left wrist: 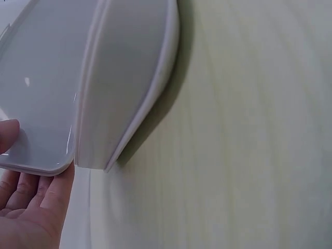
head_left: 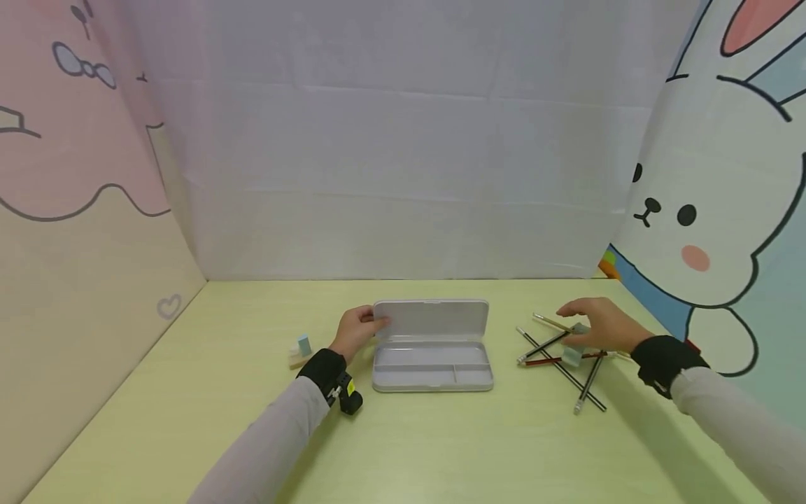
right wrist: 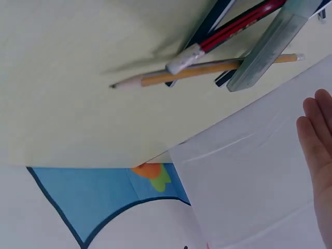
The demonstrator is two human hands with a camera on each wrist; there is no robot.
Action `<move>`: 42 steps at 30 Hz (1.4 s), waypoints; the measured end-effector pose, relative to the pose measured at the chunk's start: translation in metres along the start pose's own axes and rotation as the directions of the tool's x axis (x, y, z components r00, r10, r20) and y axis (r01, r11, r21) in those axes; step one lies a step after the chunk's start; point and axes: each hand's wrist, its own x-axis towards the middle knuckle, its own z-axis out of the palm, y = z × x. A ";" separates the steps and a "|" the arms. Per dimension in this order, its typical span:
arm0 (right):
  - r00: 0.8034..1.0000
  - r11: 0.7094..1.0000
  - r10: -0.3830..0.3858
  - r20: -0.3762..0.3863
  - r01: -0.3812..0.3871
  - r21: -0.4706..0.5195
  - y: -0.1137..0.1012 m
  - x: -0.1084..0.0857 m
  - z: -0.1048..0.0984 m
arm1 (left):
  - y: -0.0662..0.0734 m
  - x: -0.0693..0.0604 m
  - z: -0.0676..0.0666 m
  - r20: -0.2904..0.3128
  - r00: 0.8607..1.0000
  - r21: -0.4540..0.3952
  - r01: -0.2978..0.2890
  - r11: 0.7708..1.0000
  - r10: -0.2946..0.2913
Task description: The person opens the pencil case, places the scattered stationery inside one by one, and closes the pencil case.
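Here, pinches the raised lid (head_left: pixel 434 320) of the open pencil case (head_left: pixel 434 387) with the left hand (head_left: pixel 355 332) and poises the right hand (head_left: pixel 607 325), ungrasping, over crossed pencils (right wrist: pixel 241 26) right of it, probably light, stiff, roll-prone, best pinched mid-barrel.

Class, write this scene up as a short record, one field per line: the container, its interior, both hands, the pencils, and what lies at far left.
Container: pencil case, open on the table
Interior: compartments, nothing visible inside
Left hand: grips the raised lid at its left edge
Right hand: over the pencils; contact unclear
Pencils: several, crossed, a greenish-grey box overlapping them
Far left: small light-blue block, kind unclear
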 end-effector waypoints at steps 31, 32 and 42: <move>0.959 0.954 -0.212 0.189 0.245 -0.174 -0.002 -0.006 0.002 | 0.001 -0.001 0.000 -0.015 0.997 -0.045 0.079 0.996 -0.079; 0.958 0.952 -0.219 0.187 0.251 -0.172 -0.002 -0.005 0.001 | 0.001 -0.001 -0.001 -0.015 0.997 -0.044 0.079 0.996 -0.080; 0.950 0.948 -0.228 0.212 0.267 -0.175 0.001 -0.003 0.002 | 0.002 -0.003 0.001 -0.026 0.997 -0.032 0.073 0.997 -0.074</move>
